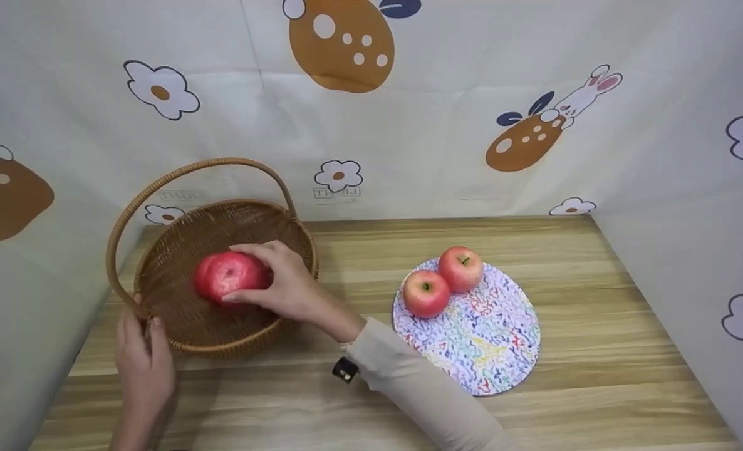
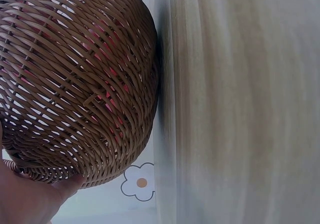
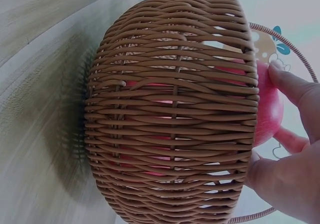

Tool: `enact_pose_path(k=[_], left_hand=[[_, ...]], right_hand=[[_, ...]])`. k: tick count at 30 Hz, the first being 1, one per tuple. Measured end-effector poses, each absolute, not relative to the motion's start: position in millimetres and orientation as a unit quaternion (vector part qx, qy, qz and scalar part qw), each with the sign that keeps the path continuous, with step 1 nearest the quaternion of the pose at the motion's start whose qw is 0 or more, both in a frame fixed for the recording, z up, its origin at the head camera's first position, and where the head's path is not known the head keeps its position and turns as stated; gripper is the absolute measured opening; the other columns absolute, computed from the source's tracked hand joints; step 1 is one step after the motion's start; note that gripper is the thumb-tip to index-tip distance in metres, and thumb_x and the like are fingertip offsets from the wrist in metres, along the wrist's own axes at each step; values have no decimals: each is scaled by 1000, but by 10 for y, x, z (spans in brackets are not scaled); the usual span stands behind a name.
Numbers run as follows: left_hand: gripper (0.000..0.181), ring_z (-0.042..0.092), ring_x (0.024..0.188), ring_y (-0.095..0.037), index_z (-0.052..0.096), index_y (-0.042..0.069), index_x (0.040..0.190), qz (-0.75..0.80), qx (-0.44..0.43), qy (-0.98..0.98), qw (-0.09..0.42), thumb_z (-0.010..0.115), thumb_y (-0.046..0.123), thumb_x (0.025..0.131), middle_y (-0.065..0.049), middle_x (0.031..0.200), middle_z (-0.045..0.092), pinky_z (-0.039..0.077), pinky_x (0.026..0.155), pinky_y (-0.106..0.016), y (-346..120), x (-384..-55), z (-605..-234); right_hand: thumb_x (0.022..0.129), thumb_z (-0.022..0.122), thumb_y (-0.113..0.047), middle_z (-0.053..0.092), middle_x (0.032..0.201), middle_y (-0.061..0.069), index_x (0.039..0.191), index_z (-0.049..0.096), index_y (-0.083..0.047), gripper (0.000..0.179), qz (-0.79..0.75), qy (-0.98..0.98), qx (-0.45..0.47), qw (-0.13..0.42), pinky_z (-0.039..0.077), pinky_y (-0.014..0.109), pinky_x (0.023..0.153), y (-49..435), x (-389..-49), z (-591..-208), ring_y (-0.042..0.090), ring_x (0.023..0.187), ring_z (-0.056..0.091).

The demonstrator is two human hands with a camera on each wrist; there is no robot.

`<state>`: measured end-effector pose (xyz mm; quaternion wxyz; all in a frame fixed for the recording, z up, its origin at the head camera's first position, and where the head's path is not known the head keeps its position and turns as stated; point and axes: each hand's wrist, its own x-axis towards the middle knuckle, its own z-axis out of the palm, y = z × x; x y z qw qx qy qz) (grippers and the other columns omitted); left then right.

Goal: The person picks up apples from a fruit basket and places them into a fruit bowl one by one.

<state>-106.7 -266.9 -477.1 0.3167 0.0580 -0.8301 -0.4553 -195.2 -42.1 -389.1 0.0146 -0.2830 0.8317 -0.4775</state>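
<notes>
A brown wicker basket [image 1: 233,344] with a tall arched handle stands at the left of the table. My left hand [image 1: 146,360] grips its rim at the near-left foot of the handle; the left wrist view shows the thumb [image 2: 70,185] against the weave. My right hand [image 1: 287,282] reaches over the rim and holds a red apple [image 1: 237,275] between thumb and fingers, inside the basket's outline. More red fruit [image 1: 201,279] shows at that apple's left edge, mostly hidden. In the right wrist view the held apple [image 3: 270,109] rises above the rim, with red showing through the weave below.
To the right lies a round board [image 1: 503,332] with a colourful squiggle pattern. Two red apples, one nearer [image 1: 426,294] and one farther [image 1: 460,269], sit on its far-left part. A printed cloth [image 1: 434,138] walls the wooden table [image 1: 603,351] at back and sides.
</notes>
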Motion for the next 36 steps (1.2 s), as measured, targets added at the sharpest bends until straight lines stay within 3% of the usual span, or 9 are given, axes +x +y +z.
enact_pose_path(k=[6,13,28,36], left_hand=[[51,46,130,-43,37,-10,158,-446,58,-836,314,39,10,111,-35,146,46,29,102,-9,-2659,-1062,-4750],[51,43,138,-46,36,-11,158,-445,56,-837,314,39,9,111,-35,150,44,26,107,-10,-2667,-1065,-4742],[50,45,136,-49,38,-10,157,-444,51,-833,327,40,8,111,-36,146,46,26,109,-11,-2672,-1078,-4765],[52,39,142,-43,34,-11,158,-457,55,-834,304,39,12,112,-38,153,40,24,108,-11,-2664,-1048,-4742]], right_hand=[[81,94,-29,62,125,7,142,67,-17,68,-490,825,-280,-2,45,26,104,-390,-1916,-3882,12,117,58],[80,95,-26,63,127,9,141,68,-15,67,-507,814,-282,-17,46,25,103,-334,-1875,-3885,11,119,58],[81,95,-25,62,132,10,142,67,-16,68,-529,801,-277,-37,48,28,104,-210,-1713,-3867,16,123,58],[81,95,-25,63,131,9,141,68,-17,67,-541,798,-261,-51,50,27,103,-145,-1658,-3892,16,122,59]])
